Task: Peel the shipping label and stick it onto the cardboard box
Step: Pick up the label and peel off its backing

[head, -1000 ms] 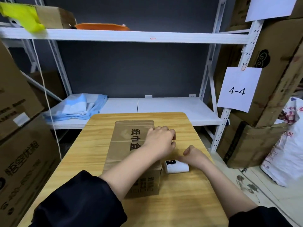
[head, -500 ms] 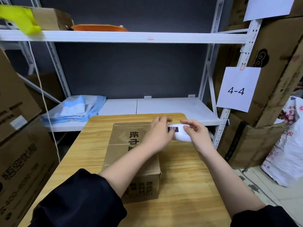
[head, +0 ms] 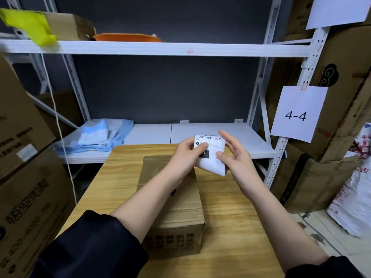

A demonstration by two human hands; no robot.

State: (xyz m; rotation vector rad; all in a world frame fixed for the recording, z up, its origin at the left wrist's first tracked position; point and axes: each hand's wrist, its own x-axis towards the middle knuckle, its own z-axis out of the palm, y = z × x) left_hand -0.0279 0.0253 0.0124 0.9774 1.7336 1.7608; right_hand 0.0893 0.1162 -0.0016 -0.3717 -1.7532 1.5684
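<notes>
A white shipping label (head: 210, 144) with black print "031-031-A60" is held up in the air above the far end of the cardboard box (head: 172, 209). My left hand (head: 185, 155) pinches its left edge, thumb on the printed face. My right hand (head: 233, 155) holds its right edge with thumb and lower fingers, the upper fingers spread apart. The brown box lies closed on the wooden table (head: 230, 227), its long side pointing away from me, printed characters on its near face. My left forearm crosses over the box top.
A white metal shelf rack (head: 210, 133) stands behind the table with folded blue cloth (head: 96, 135) on it. Stacked cartons (head: 24, 157) crowd the left. More cartons, a paper sign "4-4" (head: 297, 115) and a white sack (head: 355, 193) are at the right.
The label was a small roll on the table beside the box under my right hand. Both hands lifted it and opened it out flat above the box's far end.
</notes>
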